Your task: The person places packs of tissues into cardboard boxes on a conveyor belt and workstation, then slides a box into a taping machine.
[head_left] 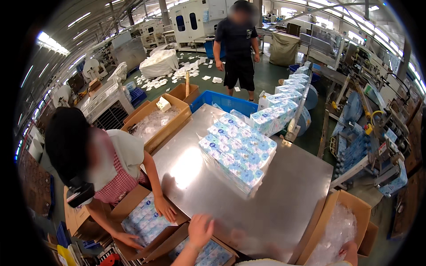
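My left hand (200, 231) hovers over an open carton at the table's near edge, its fingers loosely bent and apart, with nothing seen in them. Tissue packs (207, 255) in blue and white floral wrap lie inside that carton. At the lower right my right hand (349, 253) reaches into a cardboard box (363, 205) of crumpled clear plastic bags (335, 235). Its fingers curl against the plastic, and part of the hand is cut off by the frame edge. A large stack of floral tissue packs (239, 148) sits on the metal table (284, 208), beyond both hands.
At left, a co-worker in a checked apron (120, 181) has both hands at another carton of tissue packs (146, 217). A box of plastic (155, 124) and a blue crate (222, 101) border the table. Packs line a conveyor (277, 113). Another person (237, 48) stands beyond.
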`<action>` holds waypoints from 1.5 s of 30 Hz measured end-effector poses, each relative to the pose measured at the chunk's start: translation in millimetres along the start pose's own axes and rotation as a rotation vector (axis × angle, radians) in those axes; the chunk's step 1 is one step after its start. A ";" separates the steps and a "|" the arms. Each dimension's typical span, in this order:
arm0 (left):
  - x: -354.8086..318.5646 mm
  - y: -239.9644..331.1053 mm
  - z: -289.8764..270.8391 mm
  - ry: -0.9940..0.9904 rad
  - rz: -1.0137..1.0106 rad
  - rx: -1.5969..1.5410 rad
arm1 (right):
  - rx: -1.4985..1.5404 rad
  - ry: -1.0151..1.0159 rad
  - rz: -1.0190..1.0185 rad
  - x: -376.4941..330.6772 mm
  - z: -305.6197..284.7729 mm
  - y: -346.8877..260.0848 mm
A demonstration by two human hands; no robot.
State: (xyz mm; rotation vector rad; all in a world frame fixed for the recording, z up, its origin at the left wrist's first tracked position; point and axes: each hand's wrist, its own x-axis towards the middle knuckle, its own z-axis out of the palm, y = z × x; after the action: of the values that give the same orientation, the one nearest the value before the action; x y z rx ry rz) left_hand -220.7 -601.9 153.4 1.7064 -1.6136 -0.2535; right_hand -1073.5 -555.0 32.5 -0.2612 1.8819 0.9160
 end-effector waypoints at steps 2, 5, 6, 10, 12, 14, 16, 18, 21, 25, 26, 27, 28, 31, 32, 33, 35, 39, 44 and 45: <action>74.2 -2.3 24.8 -0.167 0.123 0.152 | -0.046 0.559 -0.120 -14.5 12.8 -29.8; 176.6 -33.1 79.4 -0.270 0.298 0.444 | 0.126 1.275 -0.425 -107.6 33.3 -79.1; 197.0 -48.7 83.3 -0.309 0.318 0.554 | 0.164 1.393 -0.619 -137.7 25.5 -119.0; 239.3 -27.1 92.3 -0.628 0.382 0.660 | 0.177 1.347 -1.256 -302.9 41.9 -261.2; 226.2 -35.5 99.7 -0.596 0.465 0.603 | 0.197 1.306 -1.719 -359.4 61.8 -339.1; 199.8 -53.9 99.4 -0.548 0.532 0.537 | 0.120 1.221 -2.040 -435.7 99.4 -411.1; 183.4 -41.8 76.5 -0.559 0.601 0.565 | 0.011 1.010 -2.174 -474.1 129.7 -480.1; 168.5 -45.0 59.0 -0.538 0.661 0.603 | -0.143 1.219 -2.167 -503.0 165.8 -539.3; 146.8 -56.4 30.4 -0.499 0.651 0.575 | -0.385 1.436 -1.987 -499.7 202.8 -586.4; 98.7 -12.9 -65.5 -0.388 0.395 0.304 | -0.404 1.272 -1.824 -486.8 216.2 -572.9; 80.3 10.2 -98.1 -0.295 0.303 0.222 | -0.394 1.270 -1.803 -480.9 217.8 -558.4; 61.2 27.2 -128.7 -0.195 0.218 0.143 | -0.380 1.277 -1.784 -478.2 221.4 -543.7; 37.6 31.6 -153.9 -0.066 0.184 0.016 | -0.383 1.246 -1.738 -476.8 226.1 -525.5; -41.2 41.1 -194.5 0.077 -0.307 -0.600 | -0.435 1.161 -1.593 -454.9 239.8 -457.7; -62.0 60.1 -207.2 0.100 -0.546 -0.888 | -0.476 1.129 -1.557 -444.9 245.0 -431.5; -78.2 72.1 -212.5 0.153 -0.576 -0.818 | -0.574 1.093 -1.394 -428.8 238.3 -402.4; -113.6 91.9 -223.4 0.249 -0.608 -0.671 | -0.661 1.194 -1.259 -412.8 240.6 -353.2; -189.4 82.4 -219.4 0.201 -0.581 -0.187 | -0.674 1.318 -1.387 -389.4 265.1 -318.9; -211.3 -5.0 -100.0 -0.447 -0.500 0.382 | -0.690 1.233 -1.713 -433.4 283.8 -311.6; -221.3 -21.0 -78.5 -0.580 -0.469 0.465 | -0.736 1.244 -1.759 -451.2 291.0 -306.2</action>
State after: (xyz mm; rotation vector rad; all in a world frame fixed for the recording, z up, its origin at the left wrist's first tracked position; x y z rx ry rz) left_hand -196.7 -370.1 117.6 2.5417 -1.7325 -0.6990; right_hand -488.0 -658.1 201.7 -2.7984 1.1649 -0.0415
